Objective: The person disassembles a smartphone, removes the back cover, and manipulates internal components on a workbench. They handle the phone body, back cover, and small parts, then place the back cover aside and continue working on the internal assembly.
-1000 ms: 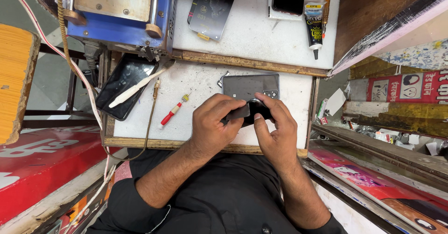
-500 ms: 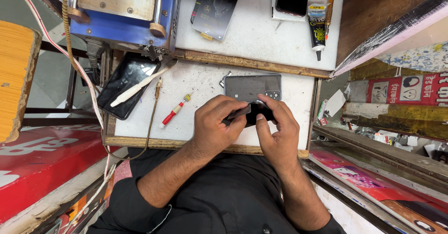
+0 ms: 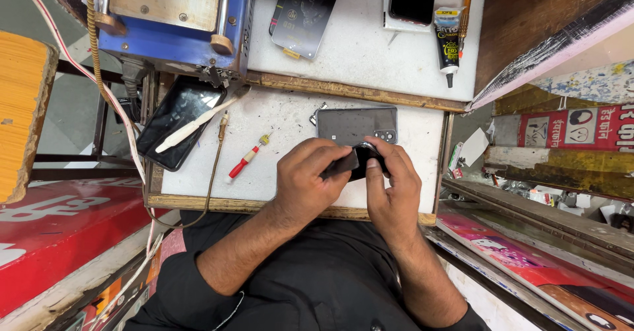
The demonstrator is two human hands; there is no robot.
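Left hand (image 3: 305,176) and right hand (image 3: 391,187) are both clamping a small black part (image 3: 353,161) over the white bench (image 3: 284,123), just below a grey phone back (image 3: 356,125), apparently prying, requiring steady fingertip pressure.

A small black part (image 3: 353,163), glossy and dark, sits pinched between the left hand (image 3: 305,182) and the right hand (image 3: 393,189) at mid-frame, held just above the white tabletop (image 3: 284,123) and largely hidden by fingers; its exact shape cannot be told.
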